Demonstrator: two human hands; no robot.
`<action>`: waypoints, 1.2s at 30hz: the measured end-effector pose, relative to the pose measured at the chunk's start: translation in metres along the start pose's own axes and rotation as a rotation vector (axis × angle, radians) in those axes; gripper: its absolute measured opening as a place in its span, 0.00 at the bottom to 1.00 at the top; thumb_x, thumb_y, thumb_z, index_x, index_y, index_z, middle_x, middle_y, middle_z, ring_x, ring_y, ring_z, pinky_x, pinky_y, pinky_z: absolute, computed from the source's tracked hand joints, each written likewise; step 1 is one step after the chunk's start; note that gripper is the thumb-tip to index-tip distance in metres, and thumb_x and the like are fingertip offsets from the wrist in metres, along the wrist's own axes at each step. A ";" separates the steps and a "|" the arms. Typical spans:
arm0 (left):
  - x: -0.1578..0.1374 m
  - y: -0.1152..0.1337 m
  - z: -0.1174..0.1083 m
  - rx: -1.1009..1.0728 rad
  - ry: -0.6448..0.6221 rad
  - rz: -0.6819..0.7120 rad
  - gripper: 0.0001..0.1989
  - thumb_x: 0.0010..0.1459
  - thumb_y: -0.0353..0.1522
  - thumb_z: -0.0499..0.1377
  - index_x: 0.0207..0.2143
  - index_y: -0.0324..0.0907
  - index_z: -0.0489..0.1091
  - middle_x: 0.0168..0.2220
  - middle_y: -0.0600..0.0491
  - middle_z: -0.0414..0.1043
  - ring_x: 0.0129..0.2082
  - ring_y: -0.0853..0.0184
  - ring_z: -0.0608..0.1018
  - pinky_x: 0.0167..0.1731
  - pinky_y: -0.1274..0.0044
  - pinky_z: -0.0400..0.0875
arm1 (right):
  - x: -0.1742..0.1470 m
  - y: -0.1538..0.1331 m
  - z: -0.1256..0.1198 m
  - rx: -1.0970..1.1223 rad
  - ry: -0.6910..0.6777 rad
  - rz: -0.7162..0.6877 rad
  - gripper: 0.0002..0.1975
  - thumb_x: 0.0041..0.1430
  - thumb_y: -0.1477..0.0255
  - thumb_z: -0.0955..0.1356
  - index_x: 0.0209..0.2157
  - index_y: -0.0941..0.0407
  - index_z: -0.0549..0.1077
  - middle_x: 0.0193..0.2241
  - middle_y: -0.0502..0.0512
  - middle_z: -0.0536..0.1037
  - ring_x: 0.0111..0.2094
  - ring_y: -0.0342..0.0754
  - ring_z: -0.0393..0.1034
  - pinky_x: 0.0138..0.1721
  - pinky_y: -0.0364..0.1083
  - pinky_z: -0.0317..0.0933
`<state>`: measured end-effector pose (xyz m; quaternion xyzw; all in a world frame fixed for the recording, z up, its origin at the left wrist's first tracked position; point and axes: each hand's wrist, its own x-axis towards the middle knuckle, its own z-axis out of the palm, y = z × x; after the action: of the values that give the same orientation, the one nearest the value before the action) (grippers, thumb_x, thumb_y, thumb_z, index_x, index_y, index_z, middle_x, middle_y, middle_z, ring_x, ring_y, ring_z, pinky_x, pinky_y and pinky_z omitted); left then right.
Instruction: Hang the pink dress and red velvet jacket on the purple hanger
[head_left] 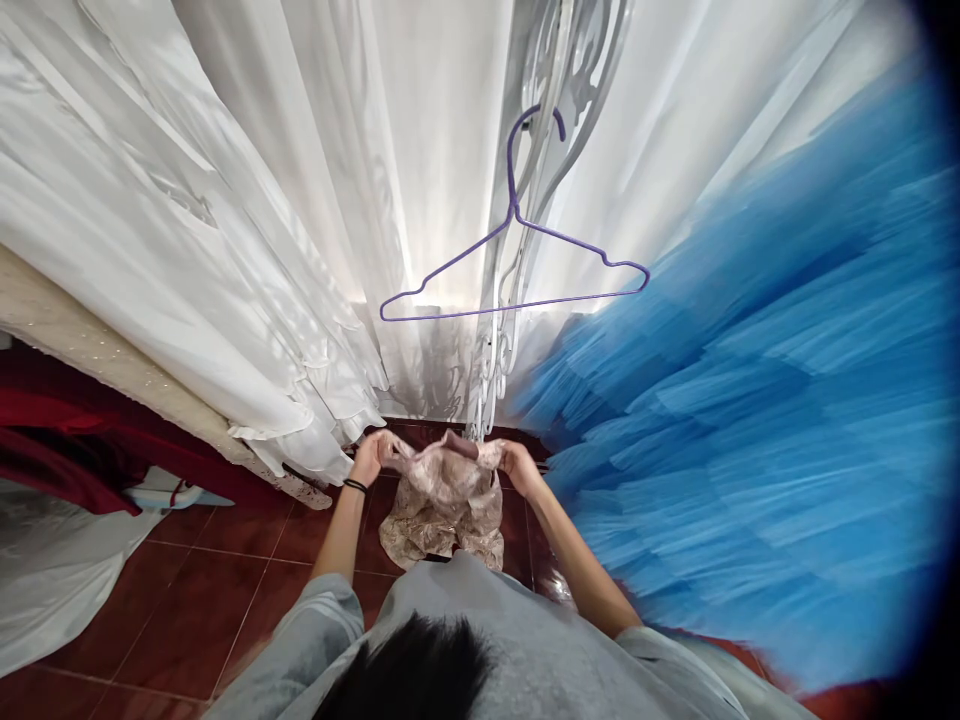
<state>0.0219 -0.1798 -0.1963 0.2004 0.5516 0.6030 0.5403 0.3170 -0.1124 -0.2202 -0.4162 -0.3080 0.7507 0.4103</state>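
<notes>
A pinkish-beige patterned garment (pixel 450 490) hangs spread in front of my body, its lower part falling in folds. At its upper left corner my left hand (pixel 373 457), with a black band on the wrist, is closed on the cloth. My right hand (pixel 517 466) pinches the upper right corner. A darker strip shows along the top edge between the hands. Beyond and above them, a bare purple hanger (pixel 517 212) hangs by its hook from a white metal rack (pixel 499 330).
White drapes (pixel 247 230) hang at the left and behind the rack. A large blue tulle mass (pixel 780 400) fills the right side. Dark red cloth (pixel 67 420) and a sparkly cream panel (pixel 135 370) are at far left. Red tiles (pixel 217 590) cover the floor.
</notes>
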 end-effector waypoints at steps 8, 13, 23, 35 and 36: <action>0.042 0.140 -0.012 -0.120 0.024 0.635 0.18 0.37 0.29 0.70 0.35 0.43 0.75 0.33 0.56 0.79 0.37 0.69 0.79 0.40 0.80 0.74 | -0.011 -0.093 0.067 0.124 -0.028 -0.481 0.21 0.33 0.71 0.78 0.34 0.52 0.75 0.31 0.49 0.82 0.31 0.47 0.76 0.37 0.46 0.73; 0.054 0.182 0.012 -0.012 -0.045 0.681 0.21 0.31 0.33 0.75 0.30 0.39 0.75 0.30 0.51 0.79 0.45 0.60 0.81 0.45 0.74 0.76 | -0.017 -0.104 0.085 0.109 -0.049 -0.534 0.24 0.29 0.69 0.81 0.34 0.53 0.77 0.30 0.50 0.82 0.32 0.48 0.77 0.39 0.48 0.74; 0.053 0.240 0.070 0.382 -0.285 0.842 0.20 0.27 0.35 0.77 0.24 0.36 0.77 0.28 0.49 0.79 0.42 0.53 0.81 0.45 0.67 0.77 | -0.030 -0.131 0.074 0.081 0.108 -0.762 0.18 0.29 0.72 0.79 0.29 0.54 0.79 0.28 0.49 0.82 0.30 0.47 0.76 0.36 0.45 0.73; 0.041 0.237 0.141 0.732 -0.427 0.752 0.19 0.36 0.40 0.72 0.26 0.34 0.79 0.25 0.52 0.77 0.33 0.60 0.79 0.35 0.75 0.72 | -0.045 -0.134 0.009 -0.088 0.364 -0.948 0.11 0.36 0.71 0.78 0.27 0.56 0.82 0.27 0.49 0.82 0.28 0.46 0.74 0.32 0.45 0.70; 0.040 0.235 0.141 0.743 -0.382 0.784 0.18 0.37 0.40 0.70 0.26 0.34 0.78 0.24 0.52 0.76 0.31 0.62 0.78 0.33 0.76 0.71 | -0.047 -0.135 0.000 -0.117 0.397 -0.956 0.11 0.37 0.71 0.78 0.28 0.56 0.82 0.28 0.49 0.82 0.28 0.47 0.75 0.33 0.46 0.70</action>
<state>0.0256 -0.0363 0.0408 0.6720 0.5036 0.4767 0.2598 0.3803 -0.0891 -0.0944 -0.3856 -0.4214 0.3675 0.7339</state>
